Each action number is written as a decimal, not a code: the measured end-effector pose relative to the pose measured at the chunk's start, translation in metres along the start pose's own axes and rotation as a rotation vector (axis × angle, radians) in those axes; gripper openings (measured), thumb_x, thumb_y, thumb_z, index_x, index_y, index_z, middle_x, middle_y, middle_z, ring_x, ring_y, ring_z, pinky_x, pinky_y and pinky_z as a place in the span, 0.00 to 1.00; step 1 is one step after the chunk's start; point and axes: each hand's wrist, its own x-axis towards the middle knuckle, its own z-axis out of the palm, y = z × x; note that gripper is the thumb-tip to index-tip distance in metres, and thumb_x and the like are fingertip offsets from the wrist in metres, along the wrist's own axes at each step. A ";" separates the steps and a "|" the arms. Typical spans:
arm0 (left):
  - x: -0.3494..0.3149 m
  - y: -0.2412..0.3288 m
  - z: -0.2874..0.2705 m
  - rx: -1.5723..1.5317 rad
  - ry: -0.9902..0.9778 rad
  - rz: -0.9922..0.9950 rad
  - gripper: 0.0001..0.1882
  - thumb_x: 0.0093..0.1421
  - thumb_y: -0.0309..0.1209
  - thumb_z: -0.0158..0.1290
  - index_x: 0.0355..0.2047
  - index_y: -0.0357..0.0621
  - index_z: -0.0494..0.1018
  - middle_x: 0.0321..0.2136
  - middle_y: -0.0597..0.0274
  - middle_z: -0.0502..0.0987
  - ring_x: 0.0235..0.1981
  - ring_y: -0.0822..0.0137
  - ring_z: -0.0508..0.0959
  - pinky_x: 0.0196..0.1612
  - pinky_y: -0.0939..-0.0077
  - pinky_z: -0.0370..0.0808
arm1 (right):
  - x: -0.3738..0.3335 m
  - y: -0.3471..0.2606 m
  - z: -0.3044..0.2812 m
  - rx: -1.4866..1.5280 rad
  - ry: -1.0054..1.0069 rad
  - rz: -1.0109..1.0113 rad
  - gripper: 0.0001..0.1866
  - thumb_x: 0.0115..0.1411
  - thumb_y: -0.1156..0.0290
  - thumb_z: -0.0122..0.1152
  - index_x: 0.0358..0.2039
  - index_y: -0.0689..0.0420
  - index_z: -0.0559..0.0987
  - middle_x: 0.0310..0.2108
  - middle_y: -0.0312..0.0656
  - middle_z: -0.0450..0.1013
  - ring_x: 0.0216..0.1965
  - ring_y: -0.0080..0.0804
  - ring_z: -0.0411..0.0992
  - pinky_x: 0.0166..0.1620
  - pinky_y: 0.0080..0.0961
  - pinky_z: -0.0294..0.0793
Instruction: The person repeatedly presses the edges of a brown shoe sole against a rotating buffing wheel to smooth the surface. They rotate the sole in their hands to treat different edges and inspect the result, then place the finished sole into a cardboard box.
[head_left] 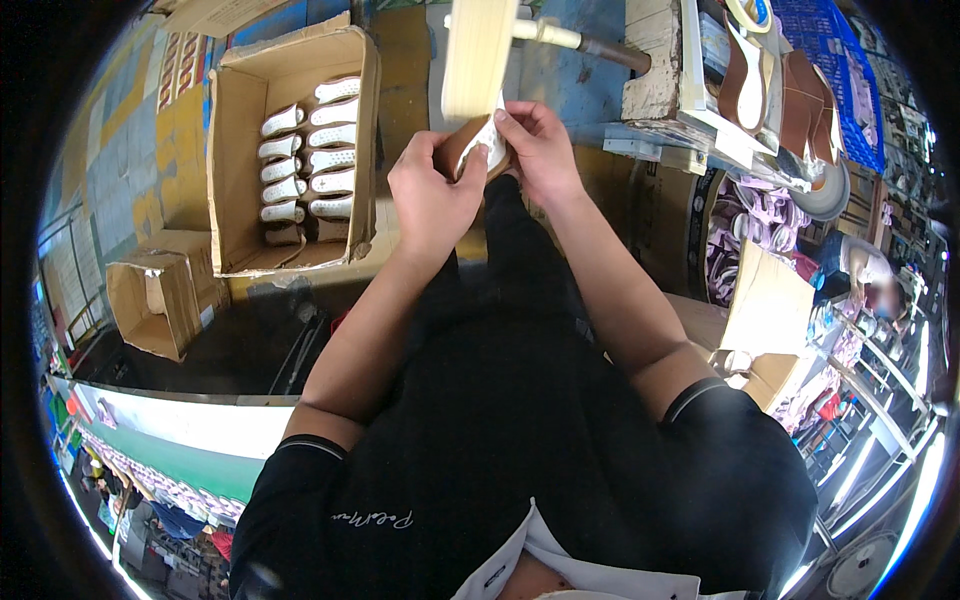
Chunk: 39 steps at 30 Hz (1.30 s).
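Between my two hands is a shoe sole [462,140], brown on one side and white on the other. My left hand [437,190] grips it from the left, thumb pressed on the white face. My right hand [541,150] closes on the opposite side, thumb near the upper edge. Directly above my fingers is a cream-coloured wheel [478,60], its surface smeared as if turning, on a horizontal shaft [590,45]. The sole's upper end meets or lies just under the wheel; whether they touch I cannot tell.
Left of my hands, a cardboard box [368,130] contains several white-and-brown soles in two columns. A smaller carton [180,300] stands nearer. At right, a worn bench [655,90] bears more brown soles [800,100], beside a blue crate [850,80]. Lilac pieces [755,220] fill a box below; another person [865,270] is farther right.
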 end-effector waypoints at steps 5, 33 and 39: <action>0.002 0.001 -0.002 -0.038 -0.006 -0.029 0.18 0.62 0.34 0.74 0.40 0.30 0.82 0.29 0.45 0.85 0.29 0.54 0.87 0.37 0.60 0.84 | -0.004 0.003 0.004 0.005 0.028 0.010 0.17 0.77 0.68 0.74 0.57 0.62 0.79 0.45 0.37 0.80 0.43 0.24 0.78 0.44 0.27 0.80; -0.073 0.041 -0.074 0.007 0.062 0.925 0.31 0.53 0.21 0.77 0.57 0.36 0.78 0.51 0.42 0.87 0.47 0.46 0.91 0.48 0.60 0.90 | -0.130 -0.086 -0.015 0.119 -0.598 -0.366 0.22 0.80 0.73 0.64 0.70 0.53 0.71 0.79 0.54 0.66 0.64 0.41 0.81 0.65 0.43 0.83; -0.088 0.052 -0.091 -0.044 0.121 1.021 0.35 0.51 0.22 0.79 0.59 0.35 0.77 0.52 0.41 0.86 0.47 0.47 0.90 0.48 0.61 0.89 | -0.156 -0.103 0.001 0.081 -0.656 -0.533 0.24 0.78 0.72 0.67 0.70 0.54 0.72 0.79 0.57 0.66 0.64 0.49 0.82 0.68 0.49 0.82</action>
